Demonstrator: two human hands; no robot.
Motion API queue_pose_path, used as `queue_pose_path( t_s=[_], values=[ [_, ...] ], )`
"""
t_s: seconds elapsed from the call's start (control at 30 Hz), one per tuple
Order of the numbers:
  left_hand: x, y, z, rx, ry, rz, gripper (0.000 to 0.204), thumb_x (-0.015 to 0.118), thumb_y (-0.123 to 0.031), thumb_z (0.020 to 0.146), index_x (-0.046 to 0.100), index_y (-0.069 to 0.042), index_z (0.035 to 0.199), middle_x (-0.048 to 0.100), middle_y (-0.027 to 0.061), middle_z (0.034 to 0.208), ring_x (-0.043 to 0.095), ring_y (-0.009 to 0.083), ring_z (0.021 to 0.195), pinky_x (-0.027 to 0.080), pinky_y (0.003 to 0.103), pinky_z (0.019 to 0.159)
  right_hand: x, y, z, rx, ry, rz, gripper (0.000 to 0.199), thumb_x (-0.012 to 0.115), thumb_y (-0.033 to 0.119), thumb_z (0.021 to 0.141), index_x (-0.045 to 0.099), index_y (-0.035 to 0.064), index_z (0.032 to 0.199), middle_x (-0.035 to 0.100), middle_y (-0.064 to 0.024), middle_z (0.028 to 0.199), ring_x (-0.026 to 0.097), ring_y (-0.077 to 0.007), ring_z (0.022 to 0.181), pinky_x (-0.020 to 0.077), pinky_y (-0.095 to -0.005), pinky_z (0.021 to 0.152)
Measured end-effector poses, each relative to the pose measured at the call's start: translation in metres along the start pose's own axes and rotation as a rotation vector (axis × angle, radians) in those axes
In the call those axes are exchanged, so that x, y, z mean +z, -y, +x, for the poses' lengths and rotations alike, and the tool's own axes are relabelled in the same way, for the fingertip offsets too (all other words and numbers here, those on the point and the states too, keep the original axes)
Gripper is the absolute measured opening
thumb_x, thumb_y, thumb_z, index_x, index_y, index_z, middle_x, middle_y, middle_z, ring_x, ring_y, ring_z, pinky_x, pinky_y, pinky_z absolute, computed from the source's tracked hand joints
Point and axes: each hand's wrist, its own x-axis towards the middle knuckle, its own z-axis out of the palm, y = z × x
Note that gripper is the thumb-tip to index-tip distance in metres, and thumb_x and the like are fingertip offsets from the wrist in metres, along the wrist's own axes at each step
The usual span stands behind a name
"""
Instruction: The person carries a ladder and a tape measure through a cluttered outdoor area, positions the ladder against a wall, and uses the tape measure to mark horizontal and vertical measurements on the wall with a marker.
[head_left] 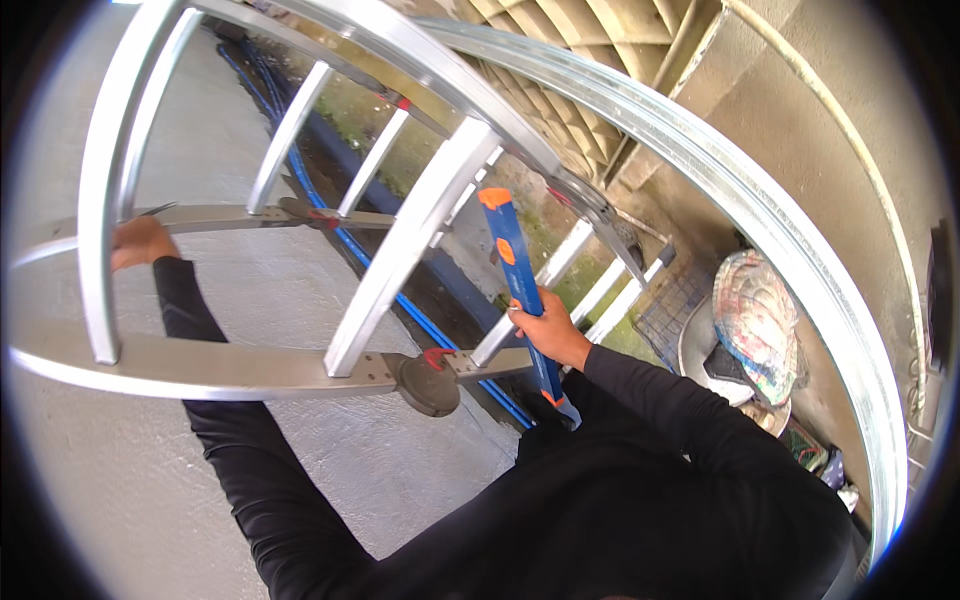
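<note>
A blue spirit level (512, 255) with orange ends is in my right hand (553, 332), whose fingers wrap round its lower half; it stands nearly upright. In front of me a folding aluminium ladder (230, 368) with dark round hinges (428, 385) spreads across the view. My left arm passes under the ladder's near rail, and my left hand (145, 243) is closed at the far rail beside a rung. That rung partly covers its fingers. A thin dark pointed piece (160, 209) shows just above this hand; what it belongs to cannot be made out.
Smooth grey concrete (330, 470) lies below, with blue pipes (360, 255) running along a dark channel. Long galvanised metal profiles (800, 225) cross on the right. Beyond them stand a beige wall, a patterned block screen (560, 60), a crumpled printed sack (757, 320) and a pale basin (697, 345).
</note>
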Motion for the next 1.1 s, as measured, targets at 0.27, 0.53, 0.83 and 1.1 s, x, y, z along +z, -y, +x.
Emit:
queue_pose_path(
  t_s=[0.27, 0.53, 0.83, 1.1],
  values=[
    [0.006, 0.021, 0.000, 0.303, -0.016, 0.291, 0.050, 0.057, -0.032, 0.101, 0.039, 0.009, 0.125, 0.049, 0.0165, 0.111, 0.062, 0.0327, 0.105, 0.054, 0.042, 0.092, -0.001, 0.004, 0.005, -0.027, -0.023, -0.019, 0.022, 0.068, 0.017, 0.091, 0.062, 0.0010, 0.104, 0.062, -0.0047, 0.087, 0.063, -0.0134, 0.069, 0.0559, -0.0312, 0.064],
    [0.004, 0.019, -0.008, 0.255, -0.044, 0.176, 0.048, 0.065, -0.024, 0.094, 0.055, 0.014, 0.122, 0.062, 0.0250, 0.113, 0.067, 0.0375, 0.102, 0.048, 0.055, 0.101, 0.004, 0.009, 0.017, -0.017, -0.022, -0.001, 0.020, 0.069, 0.016, 0.092, 0.062, 0.0016, 0.103, 0.063, -0.0039, 0.086, 0.063, -0.0123, 0.069, 0.0560, -0.0298, 0.064],
    [0.005, 0.011, -0.005, -0.104, -0.001, -0.321, 0.068, 0.067, -0.042, 0.097, 0.033, 0.001, 0.137, 0.058, 0.0241, 0.119, 0.069, 0.0378, 0.099, 0.058, 0.052, 0.091, 0.010, 0.017, 0.028, 0.039, -0.104, 0.022, 0.021, 0.074, 0.015, 0.090, 0.058, 0.0043, 0.100, 0.062, -0.0029, 0.086, 0.065, -0.0127, 0.073, 0.0552, -0.0310, 0.065],
    [0.006, -0.011, -0.021, 0.129, -0.027, 0.126, 0.068, 0.056, -0.050, 0.103, 0.031, -0.001, 0.142, 0.055, 0.0204, 0.118, 0.064, 0.0346, 0.111, 0.060, 0.047, 0.095, 0.019, 0.024, 0.032, 0.079, -0.127, 0.043, 0.017, 0.074, 0.012, 0.091, 0.061, 0.0030, 0.098, 0.063, -0.0037, 0.084, 0.065, -0.0133, 0.070, 0.0543, -0.0303, 0.066]
  ],
)
